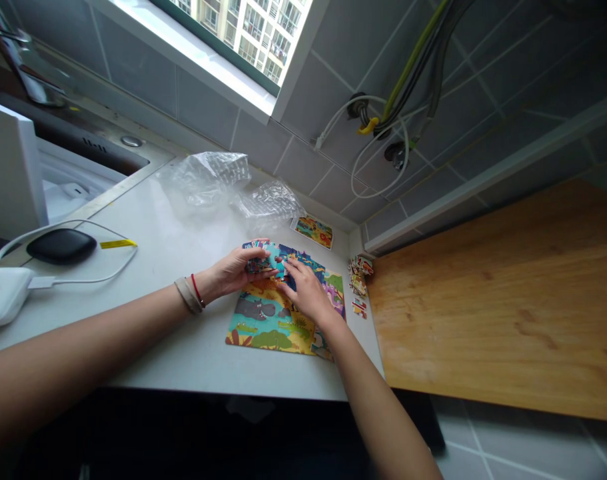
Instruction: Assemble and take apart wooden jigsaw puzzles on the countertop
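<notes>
A stack of jigsaw puzzle pieces (258,265), some turquoise, is gripped in my left hand (236,270), thumb over the top. My right hand (308,291) reaches in from the other side, fingers stretched out and thumb apart, its fingertips at the edge of a turquoise piece (276,259). Both hands are over a colourful jigsaw puzzle (268,323) with a hippo, crocodiles and bushes. My hands and right forearm hide part of it.
Crumpled clear bubble wrap (208,177) lies behind the puzzle, near a picture card (313,231). More loose pieces (358,275) are piled beside the raised wooden board (498,293). At left are a black rounded object (62,245), a white charger (6,295) with cable and the sink (98,143).
</notes>
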Action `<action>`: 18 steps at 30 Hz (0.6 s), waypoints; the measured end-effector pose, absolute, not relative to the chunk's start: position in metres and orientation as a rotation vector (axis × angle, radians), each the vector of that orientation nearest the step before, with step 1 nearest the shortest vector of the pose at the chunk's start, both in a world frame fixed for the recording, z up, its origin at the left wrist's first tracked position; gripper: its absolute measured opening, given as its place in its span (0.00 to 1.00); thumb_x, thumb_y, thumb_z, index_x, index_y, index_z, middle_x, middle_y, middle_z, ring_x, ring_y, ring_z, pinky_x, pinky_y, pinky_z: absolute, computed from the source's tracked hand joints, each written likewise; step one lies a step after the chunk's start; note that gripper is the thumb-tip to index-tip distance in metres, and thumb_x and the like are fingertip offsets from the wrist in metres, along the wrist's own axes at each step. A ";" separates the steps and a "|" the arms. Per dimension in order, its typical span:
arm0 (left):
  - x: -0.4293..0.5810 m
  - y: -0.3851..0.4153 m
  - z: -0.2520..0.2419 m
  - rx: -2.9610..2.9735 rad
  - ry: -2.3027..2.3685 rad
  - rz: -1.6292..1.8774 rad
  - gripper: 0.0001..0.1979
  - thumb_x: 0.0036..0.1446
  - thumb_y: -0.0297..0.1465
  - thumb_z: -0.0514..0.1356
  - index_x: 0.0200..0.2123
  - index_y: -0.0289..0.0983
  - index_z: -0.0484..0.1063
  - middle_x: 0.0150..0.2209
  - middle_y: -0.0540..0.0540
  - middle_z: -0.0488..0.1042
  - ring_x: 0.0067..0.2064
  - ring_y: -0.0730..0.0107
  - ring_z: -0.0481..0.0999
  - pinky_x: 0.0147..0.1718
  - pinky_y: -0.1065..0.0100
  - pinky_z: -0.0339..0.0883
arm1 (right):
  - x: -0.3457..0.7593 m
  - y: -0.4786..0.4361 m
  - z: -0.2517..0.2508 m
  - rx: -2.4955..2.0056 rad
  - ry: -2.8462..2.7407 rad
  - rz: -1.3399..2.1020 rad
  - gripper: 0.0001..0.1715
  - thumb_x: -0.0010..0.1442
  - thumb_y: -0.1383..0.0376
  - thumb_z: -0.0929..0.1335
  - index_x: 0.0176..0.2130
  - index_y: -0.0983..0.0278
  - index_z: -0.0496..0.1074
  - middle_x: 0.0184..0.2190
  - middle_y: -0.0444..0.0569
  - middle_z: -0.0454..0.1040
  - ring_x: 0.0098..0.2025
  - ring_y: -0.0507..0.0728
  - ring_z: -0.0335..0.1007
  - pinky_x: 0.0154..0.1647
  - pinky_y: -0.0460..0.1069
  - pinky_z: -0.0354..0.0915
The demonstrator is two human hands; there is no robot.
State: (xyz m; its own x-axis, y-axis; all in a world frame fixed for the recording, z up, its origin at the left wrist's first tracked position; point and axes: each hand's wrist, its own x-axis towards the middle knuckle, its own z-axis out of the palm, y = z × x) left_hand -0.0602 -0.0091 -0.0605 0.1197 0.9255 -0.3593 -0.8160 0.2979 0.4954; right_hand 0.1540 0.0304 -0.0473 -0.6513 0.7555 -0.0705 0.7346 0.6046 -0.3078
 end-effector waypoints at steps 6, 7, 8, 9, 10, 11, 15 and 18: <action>-0.062 -0.006 -0.065 0.239 0.666 1.286 0.08 0.53 0.22 0.71 0.36 0.34 0.78 0.35 0.43 0.83 0.34 0.65 0.83 0.39 0.62 0.83 | 0.136 0.043 -0.043 -1.163 -2.876 0.489 0.29 0.65 0.68 0.72 0.64 0.62 0.71 0.61 0.58 0.73 0.64 0.63 0.69 0.68 0.59 0.64; -0.062 -0.006 -0.066 0.253 0.665 1.291 0.08 0.53 0.23 0.72 0.36 0.33 0.78 0.36 0.42 0.83 0.35 0.64 0.83 0.39 0.63 0.83 | 0.135 0.044 -0.043 -1.162 -2.872 0.484 0.28 0.64 0.68 0.73 0.62 0.62 0.72 0.59 0.58 0.74 0.62 0.63 0.70 0.66 0.58 0.65; -0.062 -0.006 -0.067 0.263 0.664 1.296 0.08 0.53 0.24 0.73 0.36 0.33 0.78 0.36 0.42 0.84 0.36 0.64 0.84 0.39 0.64 0.83 | 0.135 0.043 -0.043 -1.155 -2.864 0.488 0.27 0.63 0.68 0.73 0.61 0.62 0.73 0.57 0.57 0.74 0.61 0.63 0.70 0.65 0.57 0.66; -0.062 -0.006 -0.067 0.269 0.662 1.302 0.08 0.53 0.25 0.73 0.35 0.33 0.78 0.36 0.42 0.84 0.36 0.64 0.84 0.39 0.65 0.83 | 0.136 0.043 -0.043 -1.144 -2.855 0.500 0.27 0.62 0.68 0.74 0.60 0.62 0.74 0.55 0.56 0.74 0.59 0.63 0.71 0.64 0.57 0.66; -0.062 -0.007 -0.067 0.273 0.658 1.306 0.08 0.53 0.25 0.74 0.36 0.33 0.78 0.37 0.42 0.84 0.37 0.64 0.84 0.40 0.65 0.82 | 0.137 0.042 -0.043 -1.132 -2.844 0.522 0.28 0.61 0.67 0.75 0.59 0.62 0.75 0.54 0.55 0.74 0.58 0.62 0.71 0.63 0.57 0.67; -0.061 -0.007 -0.067 0.276 0.652 1.308 0.09 0.53 0.25 0.74 0.36 0.33 0.78 0.37 0.42 0.84 0.37 0.64 0.85 0.40 0.65 0.82 | 0.139 0.041 -0.044 -1.122 -2.829 0.552 0.29 0.59 0.67 0.76 0.59 0.61 0.75 0.53 0.55 0.74 0.58 0.62 0.72 0.62 0.57 0.67; -0.061 -0.008 -0.066 0.297 0.613 1.313 0.10 0.53 0.27 0.75 0.37 0.34 0.78 0.38 0.42 0.84 0.38 0.65 0.84 0.39 0.67 0.82 | 0.148 0.040 -0.041 -1.123 -2.729 0.636 0.33 0.56 0.64 0.79 0.59 0.63 0.76 0.51 0.53 0.74 0.54 0.61 0.74 0.61 0.55 0.68; -0.061 -0.008 -0.066 0.301 0.605 1.328 0.11 0.54 0.29 0.75 0.37 0.34 0.78 0.38 0.43 0.83 0.37 0.66 0.84 0.37 0.68 0.81 | 0.156 0.040 -0.028 -1.142 -2.628 0.601 0.32 0.57 0.60 0.78 0.59 0.62 0.77 0.51 0.53 0.74 0.53 0.60 0.75 0.60 0.55 0.69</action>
